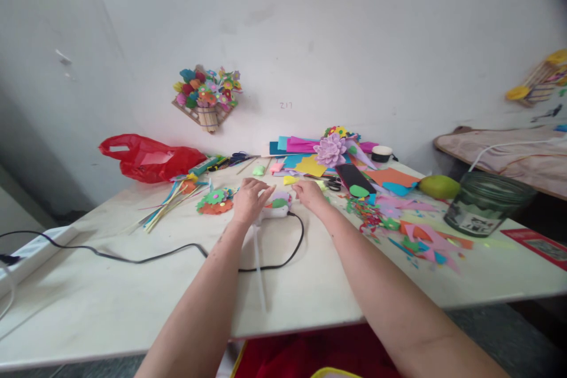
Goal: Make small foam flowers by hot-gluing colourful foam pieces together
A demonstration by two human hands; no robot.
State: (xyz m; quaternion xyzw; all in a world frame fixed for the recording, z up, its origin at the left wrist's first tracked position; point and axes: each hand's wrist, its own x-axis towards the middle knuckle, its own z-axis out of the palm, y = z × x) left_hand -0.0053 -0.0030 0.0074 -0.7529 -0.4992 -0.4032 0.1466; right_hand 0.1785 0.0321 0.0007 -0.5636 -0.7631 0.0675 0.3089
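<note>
My left hand [251, 201] is above the middle of the table, fingers curled and thumb stretched toward the right. Facing it, my right hand [309, 195] has its fingers pinched together. What either hand holds is too small to make out. A small yellow piece [290, 179] shows at my right fingertips; whether it is gripped or lies behind them I cannot tell. Between the hands lies a white glue gun [278, 212], partly hidden, with a clear glue stick [259, 271] poking out toward me. A purple and green foam piece [280, 201] is just beyond it.
A black cord [177, 246] runs left to a white power strip [39, 254]. Foam flowers [215, 201], paper strips [163, 207] and a red bag [150, 159] lie left. Foam sheets [312, 165], scissors [334, 183], a phone [355, 180], scraps [425, 236] and a glass jar [482, 204] are right.
</note>
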